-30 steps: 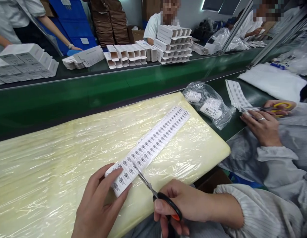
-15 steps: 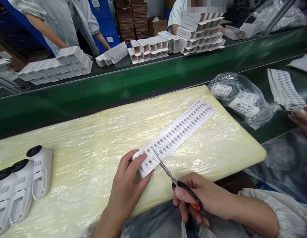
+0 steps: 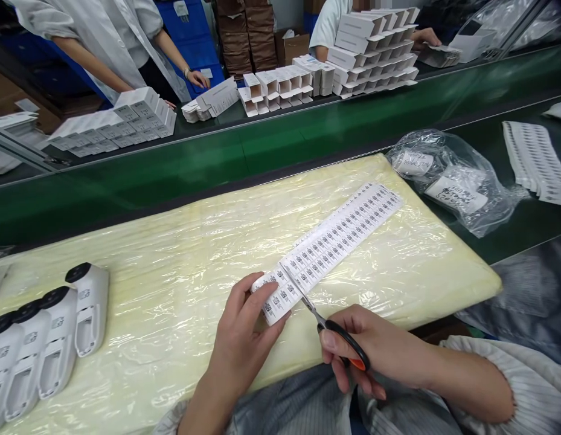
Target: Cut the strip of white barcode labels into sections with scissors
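A long white strip of printed labels (image 3: 339,235) lies slantwise on a plastic-wrapped yellow pad (image 3: 171,266). My left hand (image 3: 248,326) pinches its near end between thumb and fingers. In my right hand (image 3: 357,344) is a pair of scissors (image 3: 314,311) with black and orange handles. Their blades lie across the strip just right of my left fingers, looking nearly closed. Whether the paper is cut through, I cannot tell. Several white plastic housings with black round ends (image 3: 92,308) stand in a row at the pad's left.
Beyond the pad runs a green conveyor edge (image 3: 271,145). Open white boxes (image 3: 371,54) and closed white boxes (image 3: 126,121) are stacked behind it, with co-workers' hands near. Right of the pad lie a clear plastic bag with handwritten notes (image 3: 461,187) and more label strips (image 3: 538,160).
The view has shifted slightly, so most things sit further right. The scissor blades look more closed on the strip. The co-worker's hand at the right has left view.
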